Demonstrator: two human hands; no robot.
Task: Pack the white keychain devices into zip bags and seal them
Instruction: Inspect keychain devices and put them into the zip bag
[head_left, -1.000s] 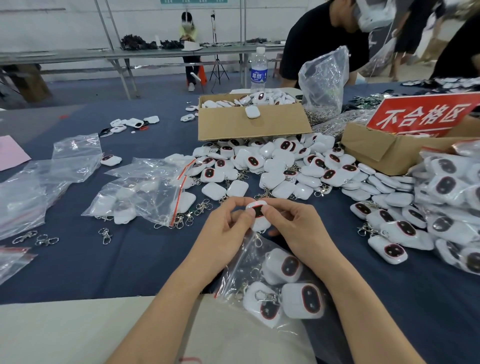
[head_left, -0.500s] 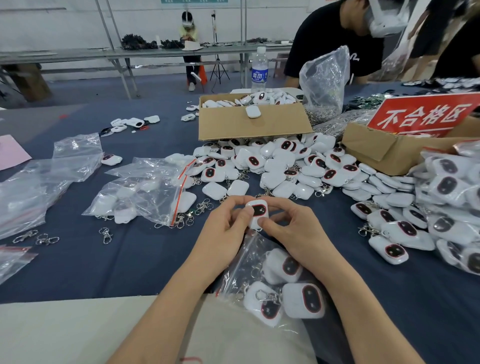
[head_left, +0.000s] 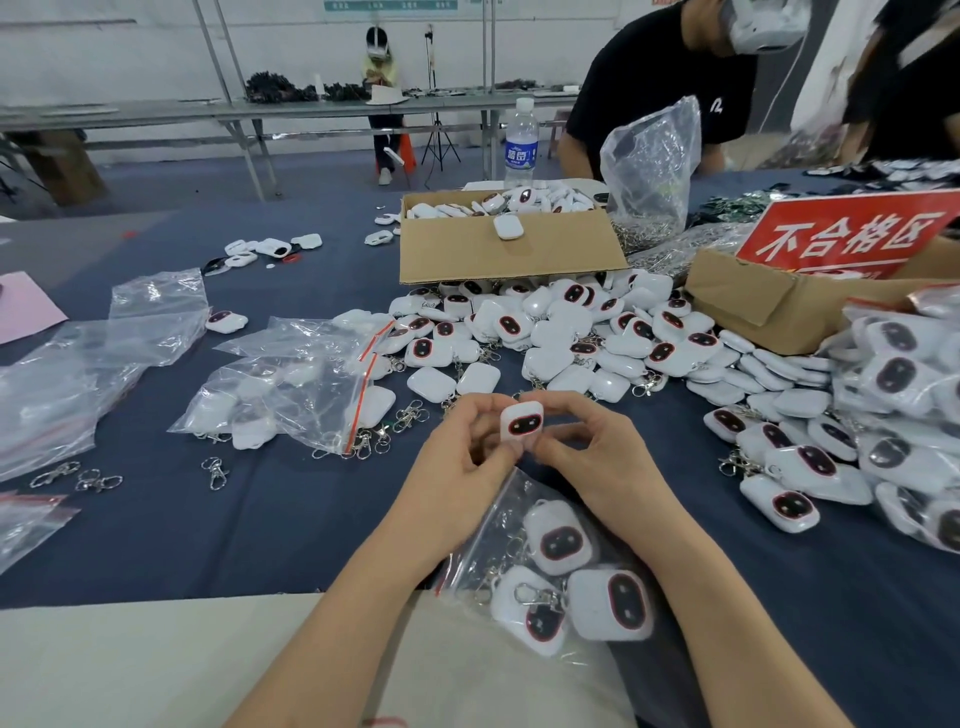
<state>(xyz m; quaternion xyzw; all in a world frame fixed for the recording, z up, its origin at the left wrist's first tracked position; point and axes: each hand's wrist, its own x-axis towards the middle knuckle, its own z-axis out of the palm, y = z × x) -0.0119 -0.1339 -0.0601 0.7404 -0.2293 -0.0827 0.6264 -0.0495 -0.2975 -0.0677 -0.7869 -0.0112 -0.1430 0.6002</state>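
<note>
On the head camera, my left hand (head_left: 462, 457) and right hand (head_left: 597, 457) both pinch one white device (head_left: 521, 422) just above the zip bag (head_left: 498, 525). The bag holds three and looks unsealed. A big loose pile (head_left: 571, 338) awaits packing.

Bright, even light.
Your gripped device (head_left: 521, 422) was sharp; glare flecked bags (head_left: 291, 374) left of it; far edges bowed and blurred.
</note>
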